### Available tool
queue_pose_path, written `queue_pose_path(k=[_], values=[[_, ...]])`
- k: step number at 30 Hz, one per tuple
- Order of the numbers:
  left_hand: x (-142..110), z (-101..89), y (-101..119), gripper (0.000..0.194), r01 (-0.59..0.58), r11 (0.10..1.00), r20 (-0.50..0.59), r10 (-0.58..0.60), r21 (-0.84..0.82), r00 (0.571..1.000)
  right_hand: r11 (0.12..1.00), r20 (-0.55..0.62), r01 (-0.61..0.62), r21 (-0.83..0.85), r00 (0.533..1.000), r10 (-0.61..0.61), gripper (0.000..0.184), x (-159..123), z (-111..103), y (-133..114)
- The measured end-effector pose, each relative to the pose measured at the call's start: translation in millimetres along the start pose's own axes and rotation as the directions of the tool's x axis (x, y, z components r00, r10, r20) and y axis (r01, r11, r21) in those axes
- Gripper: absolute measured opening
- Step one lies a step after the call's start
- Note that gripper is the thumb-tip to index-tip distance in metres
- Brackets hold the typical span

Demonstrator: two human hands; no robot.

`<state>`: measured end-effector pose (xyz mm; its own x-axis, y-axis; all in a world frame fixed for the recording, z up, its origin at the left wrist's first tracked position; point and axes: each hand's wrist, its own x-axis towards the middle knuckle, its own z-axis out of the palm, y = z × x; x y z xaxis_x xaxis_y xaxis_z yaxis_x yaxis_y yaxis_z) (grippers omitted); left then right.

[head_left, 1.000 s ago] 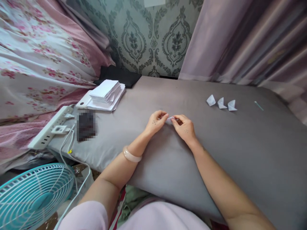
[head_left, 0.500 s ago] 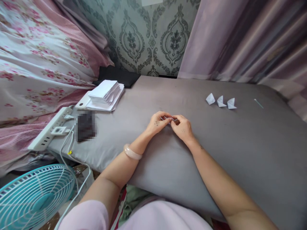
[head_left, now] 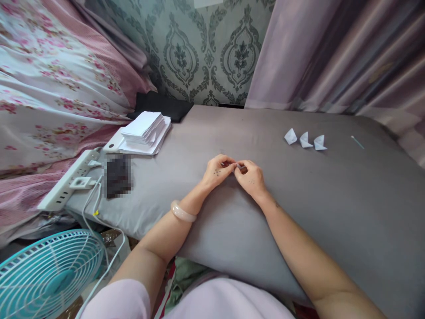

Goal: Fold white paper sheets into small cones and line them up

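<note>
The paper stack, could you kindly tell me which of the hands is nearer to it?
Left: the left hand is apart from the paper stack, to its lower right in the view; the right hand is farther right.

Damask wallpaper at 12 o'clock shows 2 large medallions — dark on grey-green. Mauve curtains hang at 1 to 2 o'clock, floral drapery at 10; a turquoise fan at 8 — near the grey-covered table.

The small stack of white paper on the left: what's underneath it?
Larger white sheets stick out below the stack. A white casing with a dark round spot shows at their left; whether it runs under them is covered.
</note>
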<state>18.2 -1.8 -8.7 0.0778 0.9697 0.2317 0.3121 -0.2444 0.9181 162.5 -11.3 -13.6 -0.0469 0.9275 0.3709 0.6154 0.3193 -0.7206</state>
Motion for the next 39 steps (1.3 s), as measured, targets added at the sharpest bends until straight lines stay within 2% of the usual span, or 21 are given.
queue_pose_path(k=[16, 24, 31, 36, 39], values=[[-4.6, -1.4, 9.5, 0.011, -0.034, 0.991, 0.004, 0.033, 0.131, 0.999, 0.999, -0.014, -0.052, -0.016, 0.999, 0.052, 0.012, -3.8, -1.6, -1.1], [-4.6, -2.0, 12.3, 0.009, 0.022, 0.993, -0.058, -0.015, 0.120, 0.998, 0.993, -0.007, -0.117, 0.027, 0.993, 0.117, 0.013, -4.8, -4.0, -1.8], [-2.1, -3.7, 9.3, 0.008, 0.118, 0.985, -0.048, -0.113, 0.122, 0.992, 0.979, 0.036, -0.190, 0.076, 0.982, 0.188, 0.018, -4.4, -7.8, -1.5], [-1.3, -3.6, 5.0, 0.015, 0.083, 0.988, -0.013, -0.082, 0.128, 0.997, 0.987, 0.034, -0.129, 0.101, 0.991, 0.126, 0.034, -3.8, -10.9, 4.4], [-2.2, -4.0, 6.2, 0.025, 0.023, 0.986, 0.026, -0.028, 0.164, 0.999, 0.993, 0.051, -0.036, 0.109, 0.998, 0.031, 0.032, -2.6, -10.5, 10.6]])
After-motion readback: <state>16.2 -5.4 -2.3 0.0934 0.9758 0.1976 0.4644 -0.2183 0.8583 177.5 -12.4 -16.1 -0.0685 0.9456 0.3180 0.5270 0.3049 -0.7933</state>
